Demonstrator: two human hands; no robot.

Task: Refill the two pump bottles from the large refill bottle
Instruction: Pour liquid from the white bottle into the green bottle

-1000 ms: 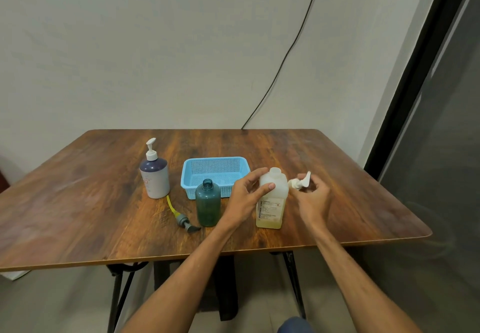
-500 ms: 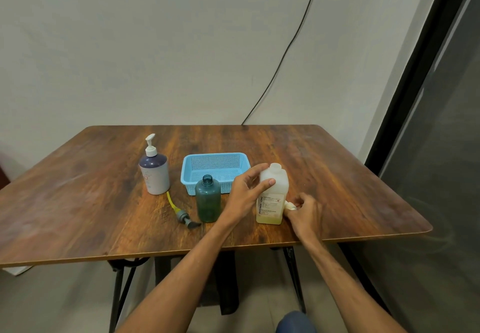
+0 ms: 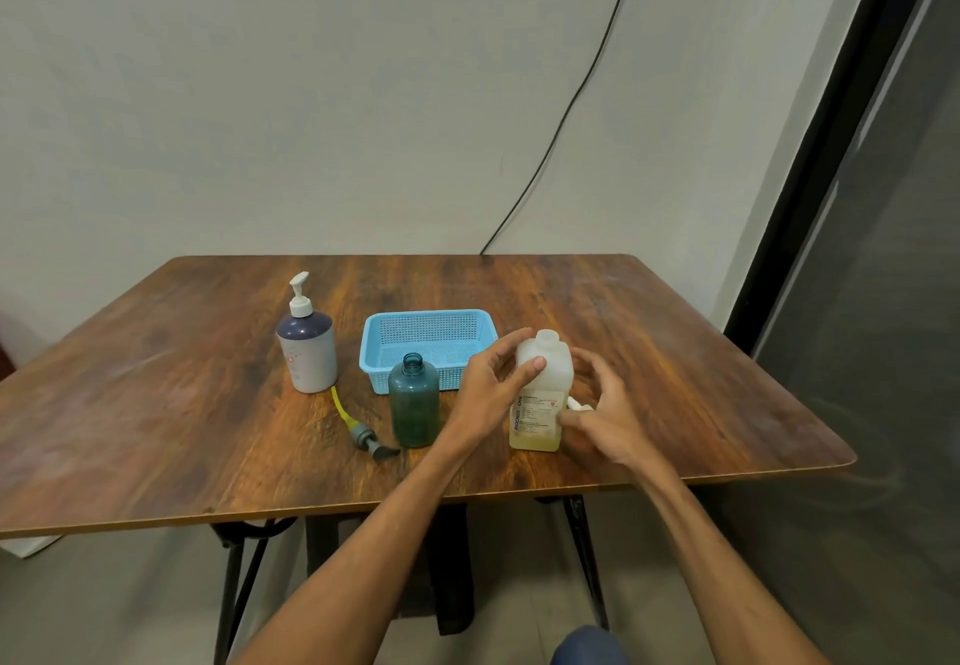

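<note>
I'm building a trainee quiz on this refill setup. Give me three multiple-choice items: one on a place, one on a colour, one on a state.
1. Where does the grey pump head lie? A on the floor; B on the table beside the teal bottle; C on a shelf.
2. What colour is the basket? A red; B blue; C white.
3. The teal bottle's neck is: A open; B capped; C corked.
Answers: B, it lies on the wood by that bottle; B, its mesh is blue; A, its rim is bare.

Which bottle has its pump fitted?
The purple-topped white bottle at far left; the green bottle and refill bottle stand open-necked.
</note>
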